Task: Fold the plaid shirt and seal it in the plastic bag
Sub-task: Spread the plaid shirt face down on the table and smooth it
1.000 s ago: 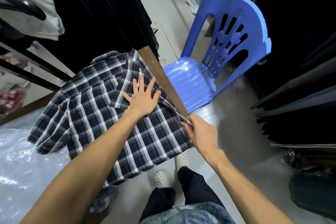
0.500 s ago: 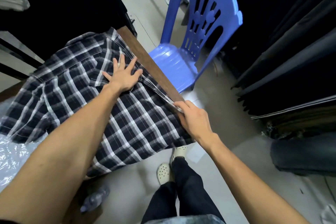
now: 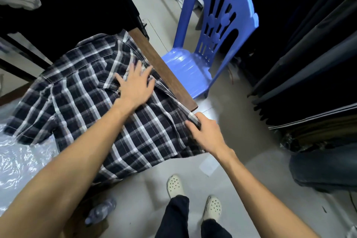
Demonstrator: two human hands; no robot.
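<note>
A dark plaid shirt [image 3: 81, 91] with white stripes lies spread on a wooden table [image 3: 164, 71], its lower part hanging over the near edge. My left hand [image 3: 135, 85] rests flat on the shirt's chest, fingers spread, near the table's right edge. My right hand [image 3: 204, 133] pinches the shirt's right side edge at the table corner and holds it taut. Clear crinkled plastic [image 3: 19, 160] lies on the table at the lower left, partly under the shirt's sleeve.
A blue plastic chair [image 3: 195, 63] stands just right of the table. Dark garments [image 3: 309, 54] hang along the right side. A plastic bottle [image 3: 100, 210] lies on the floor under the table. My feet in white clogs [image 3: 174, 185] stand on the grey floor.
My left hand has slid a little to the right across the shirt toward the table edge. My right hand keeps its grip on the shirt's side edge. The camera has shifted.
</note>
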